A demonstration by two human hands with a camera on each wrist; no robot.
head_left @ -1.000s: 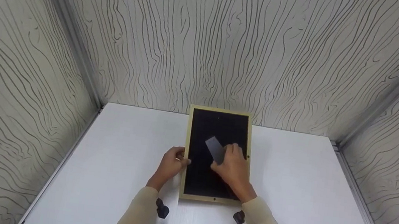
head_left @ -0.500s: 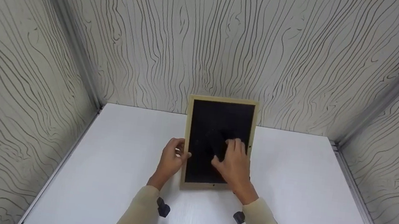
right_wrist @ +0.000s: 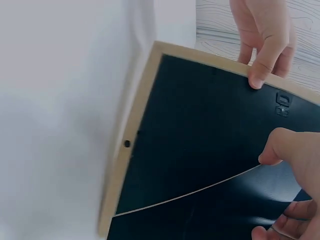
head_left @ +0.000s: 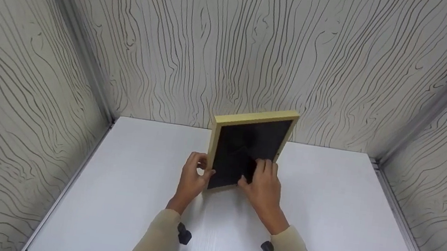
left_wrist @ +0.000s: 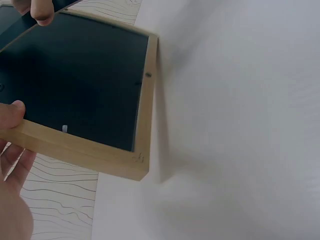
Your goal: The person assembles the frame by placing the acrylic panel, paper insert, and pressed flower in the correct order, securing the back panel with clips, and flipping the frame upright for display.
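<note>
A picture frame [head_left: 256,118] with a light wooden border stands tilted over the table, its black back panel [head_left: 232,154] turned toward me. My left hand [head_left: 191,181] grips the left side of the border, thumb on the front face and fingers behind. My right hand [head_left: 265,190] pinches the black stand leg [right_wrist: 210,212], which is swung out from the panel. In the right wrist view, the thumb lies at the leg's edge. A small black fastener [left_wrist: 148,75] shows on the border. The frame's lower edge is close over the table.
The white tabletop [head_left: 125,198] stretches around the frame. Behind it rises a wall [head_left: 165,41] with a wood-grain pattern, and similar panels stand left and right. Small black devices [head_left: 184,236] sit at both wrists.
The picture frame has been tilted more upright and turned, its top right corner swinging up and to the right. Both hands keep their hold, and the stand leg now looks dark instead of grey.
</note>
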